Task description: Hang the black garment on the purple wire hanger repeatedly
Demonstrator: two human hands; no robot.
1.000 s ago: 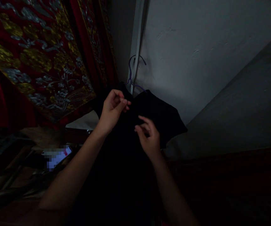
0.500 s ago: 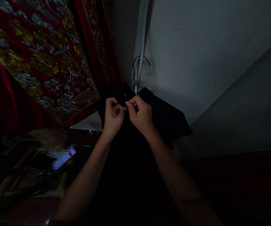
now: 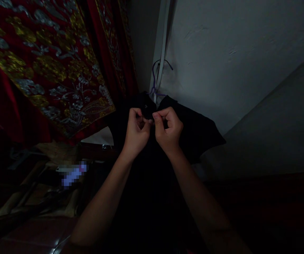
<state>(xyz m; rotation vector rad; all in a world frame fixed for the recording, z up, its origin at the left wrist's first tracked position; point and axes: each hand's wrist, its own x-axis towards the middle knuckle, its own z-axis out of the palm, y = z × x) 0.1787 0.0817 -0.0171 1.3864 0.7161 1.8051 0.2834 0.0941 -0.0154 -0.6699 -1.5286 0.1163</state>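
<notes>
A black collared shirt (image 3: 196,130) hangs on a purple hanger (image 3: 153,76) against the wall. At the shirt's neck opening, my left hand (image 3: 138,128) is closed, its thumb and fingers pinched at the front edge just below the collar. My right hand (image 3: 168,128) pinches the cloth right beside it, the fingertips of both hands nearly touching. Whether a button sits between the fingers is too dark and small to tell. The lower part of the shirt fades into darkness between my forearms.
A red cloth (image 3: 54,67) with gold and silver sequins hangs at the left. Below it a phone with a lit screen (image 3: 74,175) lies on a wooden stool or chair (image 3: 72,201). A pale strap (image 3: 163,38) runs down the grey wall (image 3: 233,70) behind the hanger.
My hands and the shirt's collar appear slightly further right in the view, along with the surroundings. Both hands stay pinched at the shirt's front edge.
</notes>
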